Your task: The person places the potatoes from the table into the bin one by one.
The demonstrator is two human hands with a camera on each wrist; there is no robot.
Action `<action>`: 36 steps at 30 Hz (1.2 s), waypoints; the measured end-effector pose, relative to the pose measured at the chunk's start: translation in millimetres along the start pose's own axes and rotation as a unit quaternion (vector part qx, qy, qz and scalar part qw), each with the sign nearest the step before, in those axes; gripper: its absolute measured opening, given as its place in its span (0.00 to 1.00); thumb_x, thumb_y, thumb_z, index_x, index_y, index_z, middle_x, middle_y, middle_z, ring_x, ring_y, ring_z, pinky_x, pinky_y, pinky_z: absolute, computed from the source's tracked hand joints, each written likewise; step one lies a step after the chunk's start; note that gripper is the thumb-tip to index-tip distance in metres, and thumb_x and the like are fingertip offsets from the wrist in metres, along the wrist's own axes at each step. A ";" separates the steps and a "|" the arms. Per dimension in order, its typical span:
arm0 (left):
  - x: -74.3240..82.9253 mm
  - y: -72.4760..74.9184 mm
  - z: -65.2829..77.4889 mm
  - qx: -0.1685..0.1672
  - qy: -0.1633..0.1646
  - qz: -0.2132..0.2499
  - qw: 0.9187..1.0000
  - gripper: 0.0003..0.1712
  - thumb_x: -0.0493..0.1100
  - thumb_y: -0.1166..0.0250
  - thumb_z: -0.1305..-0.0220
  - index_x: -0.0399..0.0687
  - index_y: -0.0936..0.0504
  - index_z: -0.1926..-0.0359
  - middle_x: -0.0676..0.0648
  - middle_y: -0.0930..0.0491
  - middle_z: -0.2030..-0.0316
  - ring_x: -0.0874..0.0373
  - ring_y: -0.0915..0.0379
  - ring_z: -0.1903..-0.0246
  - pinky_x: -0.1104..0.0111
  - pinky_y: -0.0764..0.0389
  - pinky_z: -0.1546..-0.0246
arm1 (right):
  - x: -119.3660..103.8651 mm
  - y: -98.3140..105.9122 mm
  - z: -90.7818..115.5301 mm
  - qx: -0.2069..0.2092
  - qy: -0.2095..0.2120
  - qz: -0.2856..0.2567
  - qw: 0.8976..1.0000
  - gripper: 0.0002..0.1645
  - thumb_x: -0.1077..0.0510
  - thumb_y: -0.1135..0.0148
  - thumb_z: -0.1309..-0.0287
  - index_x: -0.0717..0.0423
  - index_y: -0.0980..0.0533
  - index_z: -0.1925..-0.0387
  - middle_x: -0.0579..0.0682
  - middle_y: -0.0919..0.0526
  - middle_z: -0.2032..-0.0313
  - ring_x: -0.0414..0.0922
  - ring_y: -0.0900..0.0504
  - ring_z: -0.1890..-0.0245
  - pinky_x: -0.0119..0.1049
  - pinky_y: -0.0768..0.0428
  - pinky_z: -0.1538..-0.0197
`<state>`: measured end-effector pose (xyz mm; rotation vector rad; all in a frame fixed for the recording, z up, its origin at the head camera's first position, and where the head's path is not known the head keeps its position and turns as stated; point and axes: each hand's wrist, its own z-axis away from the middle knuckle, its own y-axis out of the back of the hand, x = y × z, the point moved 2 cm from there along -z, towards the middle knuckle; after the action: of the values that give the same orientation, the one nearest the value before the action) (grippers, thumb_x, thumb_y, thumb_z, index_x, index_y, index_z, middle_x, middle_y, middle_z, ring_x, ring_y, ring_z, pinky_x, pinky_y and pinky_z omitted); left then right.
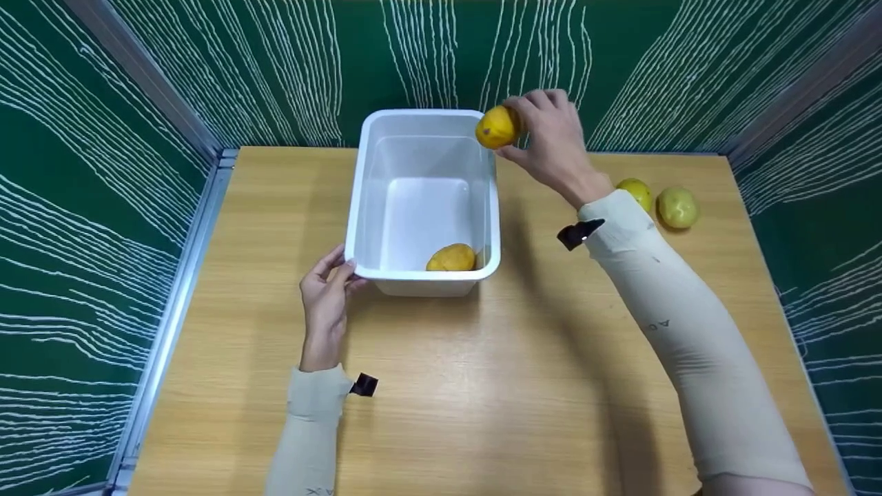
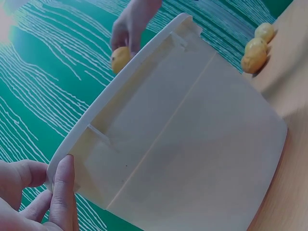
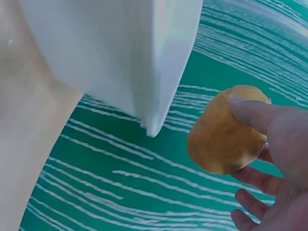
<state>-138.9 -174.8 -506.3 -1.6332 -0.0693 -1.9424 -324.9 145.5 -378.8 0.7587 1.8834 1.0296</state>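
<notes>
One fruit (image 1: 497,127), yellow and blotched, is up by the tub's far right corner, apart from the rim, pinched between thumb and fingers of the right hand (image 1: 551,138). I'd judge it firm and fairly light, its smooth skin a little slippery and easily bruised; best taken round its widest part. The left hand (image 1: 326,296) grips the tub (image 1: 353,200) at its near left corner. Inside, a second fruit (image 1: 451,257) lies against the near wall. Three more fruits (image 2: 256,46) sit toward the bench's (image 1: 413,413) far right corner.
</notes>
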 end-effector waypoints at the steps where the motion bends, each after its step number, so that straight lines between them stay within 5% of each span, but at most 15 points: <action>1: 0.0 -0.3 0.0 0.000 0.001 0.001 1.000 0.24 0.23 0.39 0.29 0.24 0.25 0.34 0.41 0.25 0.53 0.59 0.17 0.69 0.75 0.10 0.69 | -2.9 0.0 -0.9 0.000 0.004 -0.001 1.000 0.34 0.51 0.23 0.36 0.56 0.23 0.32 0.58 0.22 0.36 0.58 0.35 0.32 0.56 0.33 0.25; 13: -5.2 4.8 5.5 0.005 0.016 -0.001 1.000 0.24 0.23 0.39 0.29 0.24 0.25 0.34 0.40 0.25 0.52 0.58 0.17 0.69 0.75 0.10 0.69 | -28.5 -22.2 0.4 -0.040 0.026 0.011 0.999 0.37 0.49 0.22 0.38 0.58 0.24 0.33 0.59 0.20 0.39 0.59 0.31 0.37 0.56 0.28 0.31; 25: -4.1 4.8 3.3 -0.016 -0.004 0.017 1.000 0.25 0.22 0.41 0.29 0.21 0.27 0.33 0.41 0.27 0.53 0.59 0.17 0.68 0.76 0.10 0.69 | -57.2 -34.5 -8.7 -0.100 0.054 0.031 0.993 0.37 0.45 0.22 0.39 0.59 0.23 0.35 0.59 0.19 0.40 0.58 0.30 0.42 0.53 0.26 0.39; 36: -0.8 -0.4 -0.2 0.002 0.003 0.009 1.000 0.24 0.22 0.40 0.29 0.24 0.26 0.33 0.40 0.26 0.52 0.59 0.17 0.69 0.75 0.09 0.68 | -77.7 -47.5 -19.1 -0.197 0.005 0.049 0.979 0.36 0.45 0.24 0.37 0.59 0.23 0.35 0.59 0.18 0.42 0.58 0.29 0.44 0.54 0.24 0.36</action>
<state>-139.3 -174.2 -506.9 -1.6199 -0.0549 -1.9336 -310.8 53.7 -384.6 0.6151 1.5893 1.4161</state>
